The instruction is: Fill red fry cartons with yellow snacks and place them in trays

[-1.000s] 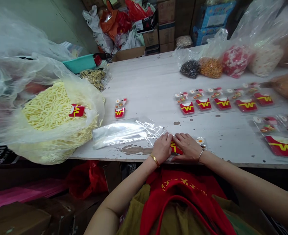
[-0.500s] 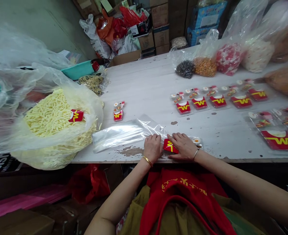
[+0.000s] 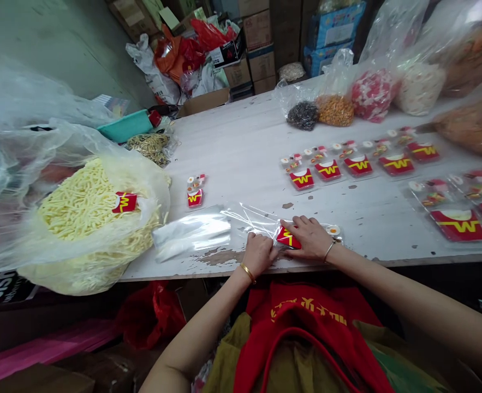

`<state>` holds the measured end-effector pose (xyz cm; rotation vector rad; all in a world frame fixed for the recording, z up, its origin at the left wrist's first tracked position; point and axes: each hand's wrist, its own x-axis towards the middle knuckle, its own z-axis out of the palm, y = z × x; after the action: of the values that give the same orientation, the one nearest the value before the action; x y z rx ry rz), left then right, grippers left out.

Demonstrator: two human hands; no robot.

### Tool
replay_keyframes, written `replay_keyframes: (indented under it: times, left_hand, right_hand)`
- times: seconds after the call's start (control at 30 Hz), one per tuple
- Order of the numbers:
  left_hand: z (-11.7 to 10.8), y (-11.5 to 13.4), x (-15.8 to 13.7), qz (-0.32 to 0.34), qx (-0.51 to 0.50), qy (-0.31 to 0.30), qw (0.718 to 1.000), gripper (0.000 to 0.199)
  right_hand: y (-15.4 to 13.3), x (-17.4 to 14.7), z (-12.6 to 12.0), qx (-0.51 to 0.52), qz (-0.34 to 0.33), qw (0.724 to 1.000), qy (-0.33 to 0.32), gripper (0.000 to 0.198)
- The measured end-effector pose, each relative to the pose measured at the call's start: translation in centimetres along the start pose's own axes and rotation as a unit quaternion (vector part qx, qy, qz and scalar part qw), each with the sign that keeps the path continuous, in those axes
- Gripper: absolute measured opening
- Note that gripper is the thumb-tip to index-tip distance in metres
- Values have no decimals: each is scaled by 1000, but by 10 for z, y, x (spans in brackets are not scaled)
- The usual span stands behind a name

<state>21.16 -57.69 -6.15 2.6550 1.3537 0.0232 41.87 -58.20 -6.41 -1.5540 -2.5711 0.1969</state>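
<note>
At the table's front edge lies a clear plastic sleeve holding a red fries-box piece (image 3: pixel 287 238) with a yellow zigzag and small toy-food pieces, one like a fried egg (image 3: pixel 334 231). My right hand (image 3: pixel 311 238) rests over the sleeve, fingers on its far side and thumb on its near side, gripping the red piece. My left hand (image 3: pixel 259 254) is closed with curled fingers at the sleeve's left end, pinching clear film that stretches up and left. Empty clear bags (image 3: pixel 194 232) lie left of it. Part of the sleeve is hidden under my right hand.
A big bag of pale yellow fry-shaped pieces (image 3: pixel 77 204) stands left. One small filled packet (image 3: pixel 195 192) lies mid-table. Filled packets (image 3: pixel 357 164) line the right, with bags of dark (image 3: pixel 303 114), orange (image 3: pixel 335 111) and pink (image 3: pixel 372 95) pieces behind.
My left fingers have curled in tighter at the sleeve's end, and the film beside them now has sharp, stretched folds. My right hand stays on the red piece. The view has shifted slightly.
</note>
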Motion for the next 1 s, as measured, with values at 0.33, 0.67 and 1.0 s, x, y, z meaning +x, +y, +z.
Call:
replay_keyframes:
  times: [0.33,0.67,1.0]
  left_hand:
    - [-8,35,21,18,-76,37,996,26]
    - [-13,-2,54,141,-98,22,985,41]
    - [-28,-1,105,289,51,-121,948,53]
  right_hand:
    - [14,-9,-1,-7,61,998,16,84]
    - [44,-28,0,4,17,1000,-6,48]
    - [39,-25,-12,-20,25,999,16,47]
